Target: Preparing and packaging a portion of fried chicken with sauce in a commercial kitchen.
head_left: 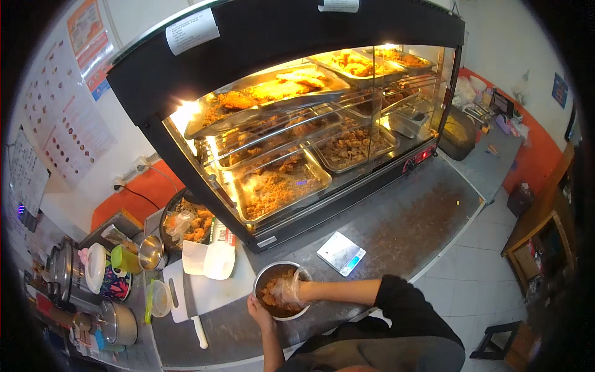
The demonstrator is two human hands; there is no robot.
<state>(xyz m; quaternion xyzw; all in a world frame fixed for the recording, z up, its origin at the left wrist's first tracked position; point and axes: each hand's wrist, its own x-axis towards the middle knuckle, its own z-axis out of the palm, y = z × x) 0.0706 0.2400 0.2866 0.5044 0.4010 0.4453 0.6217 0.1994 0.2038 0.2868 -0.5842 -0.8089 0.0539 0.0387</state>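
Note:
My left hand (261, 312) grips the near left rim of a round metal bowl (292, 318) on the grey counter. Brown pieces of food (274, 294), apparently fried chicken, fill its bottom. Inside the bowl is my right hand (292, 288), in a clear plastic glove, reaching in over the right rim. Its fingers are among the pieces, so I cannot see whether they hold any. To the bowl's upper right lies a digital kitchen scale (338, 251) with a lit display. A white cutting board (218, 290) is on the left, with a white-handled knife (199, 330) across it.
A heated glass display case (325, 186) with trays of fried food stands behind the bowl. Paper food boxes (214, 260), a small metal bowl (151, 253) and a pan of fried chicken (201, 223) are at left. Containers and a pot (118, 323) crowd the far left counter.

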